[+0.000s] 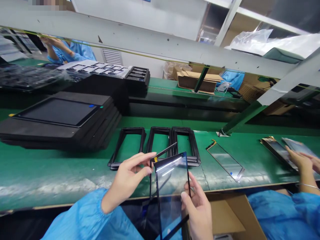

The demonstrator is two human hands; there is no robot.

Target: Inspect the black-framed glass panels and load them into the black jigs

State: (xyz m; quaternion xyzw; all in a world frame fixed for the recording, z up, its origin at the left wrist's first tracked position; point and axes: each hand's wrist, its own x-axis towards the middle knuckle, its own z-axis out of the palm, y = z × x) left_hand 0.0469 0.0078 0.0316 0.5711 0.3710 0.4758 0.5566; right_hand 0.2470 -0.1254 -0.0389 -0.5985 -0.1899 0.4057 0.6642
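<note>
Head view. Black-framed glass panel raised above the green bench top, near-upright and slightly tilted, between both hands. Left hand: fingers spread and extended toward the panel's upper left corner, just beside a small yellow tab; firmness of hold impossible to tell. Right hand: fingers and thumb closed in a pinch on the frame's right edge. Contact at the edges and away from the middle of the glass, judged the sound way to handle such a pane, with a level, unhurried grip as the safer choice against marks and chipped corners.

Beyond the hands, three open black rectangular frames lying side by side on the bench. To the right, a loose glass panel flat on the green surface. Far left, a stack of black trays bearing a dark pane. At right, a co-worker's hand over a pile of panels. Below the bench edge, an open cardboard box. Small blue and yellow marks on panels and trays; no brand, label or lettering legible.
</note>
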